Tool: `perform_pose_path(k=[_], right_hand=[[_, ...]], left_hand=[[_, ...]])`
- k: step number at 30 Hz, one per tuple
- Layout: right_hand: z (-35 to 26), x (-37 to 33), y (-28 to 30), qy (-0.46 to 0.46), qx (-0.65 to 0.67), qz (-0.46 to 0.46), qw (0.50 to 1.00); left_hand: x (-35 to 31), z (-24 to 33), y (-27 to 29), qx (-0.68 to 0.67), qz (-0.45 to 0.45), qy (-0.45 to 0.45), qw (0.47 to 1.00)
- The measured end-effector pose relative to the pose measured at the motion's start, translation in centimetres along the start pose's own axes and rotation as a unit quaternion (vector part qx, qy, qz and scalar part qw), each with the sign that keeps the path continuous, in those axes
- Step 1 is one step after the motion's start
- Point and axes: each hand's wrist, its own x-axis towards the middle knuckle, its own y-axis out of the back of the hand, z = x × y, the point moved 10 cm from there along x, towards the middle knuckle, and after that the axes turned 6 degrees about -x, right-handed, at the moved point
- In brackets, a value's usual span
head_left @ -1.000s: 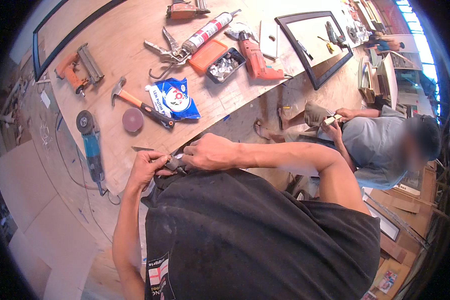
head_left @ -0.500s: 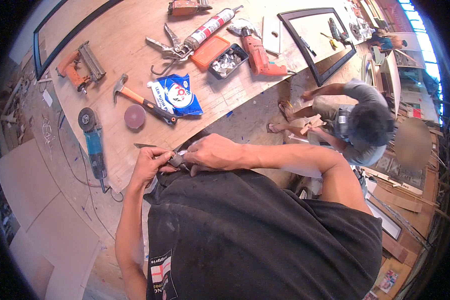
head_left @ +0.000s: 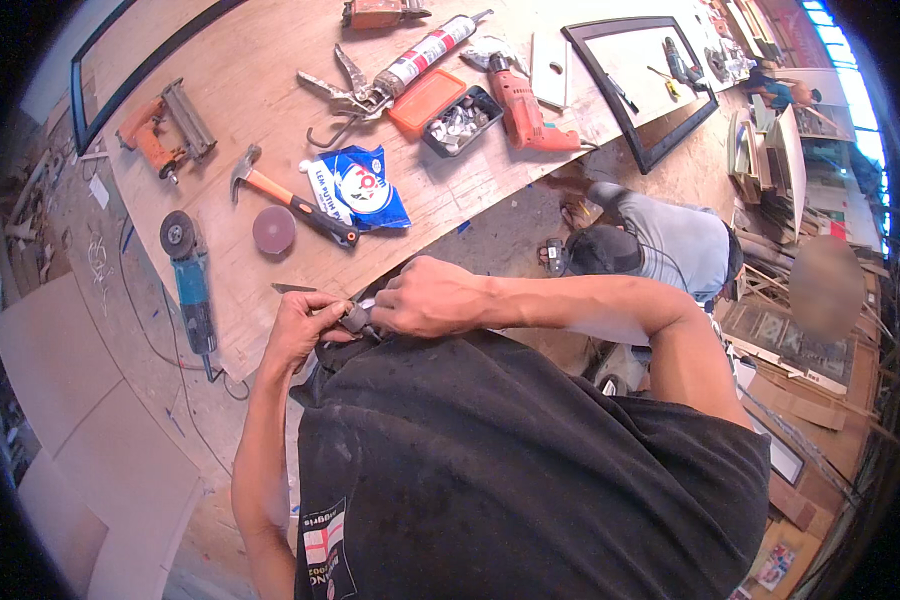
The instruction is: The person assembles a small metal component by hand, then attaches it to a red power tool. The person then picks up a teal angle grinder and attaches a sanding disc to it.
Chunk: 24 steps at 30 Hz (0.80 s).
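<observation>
Close to my body, at the table's near edge, both hands meet around a small grey rounded piece (head_left: pixel 354 318). My left hand (head_left: pixel 302 328) pinches it between thumb and fingers. My right hand (head_left: pixel 432 297) is closed against its other side, fingers curled, and what lies inside them is hidden. A thin dark pointed strip (head_left: pixel 290 288) shows just beyond my left fingers; I cannot tell whether it is held. On the table ahead lie a round reddish sanding disc (head_left: pixel 274 231), a claw hammer (head_left: pixel 292 203) and a blue and white packet (head_left: pixel 365 190).
An angle grinder (head_left: pixel 192 285) lies at the table's left edge. Farther off are an orange nail gun (head_left: pixel 160 135), a caulking gun (head_left: pixel 400 75), a black tub of small pieces (head_left: pixel 462 122), a red drill (head_left: pixel 520 105) and a dark frame (head_left: pixel 625 110). A person (head_left: pixel 660 235) crouches at right.
The person at right has bent forward, their head coming lower and leftward toward the table. My hands keep nearly the same hold on the grey piece. The view has shifted slightly.
</observation>
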Motion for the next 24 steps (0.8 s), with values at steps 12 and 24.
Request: perform_pose_path(k=[12,24], right_hand=[[1.5,0.0,-1.7,-0.1,0.073,-0.047,0.991],[1.5,-0.2,-2.9,-0.181,0.084,-0.072,0.977]], left_hand=[[-0.3,-0.2,0.2,-0.022,0.01,0.002,1.0],[-0.5,-1.1,0.2,-0.026,0.027,-0.017,0.999]])
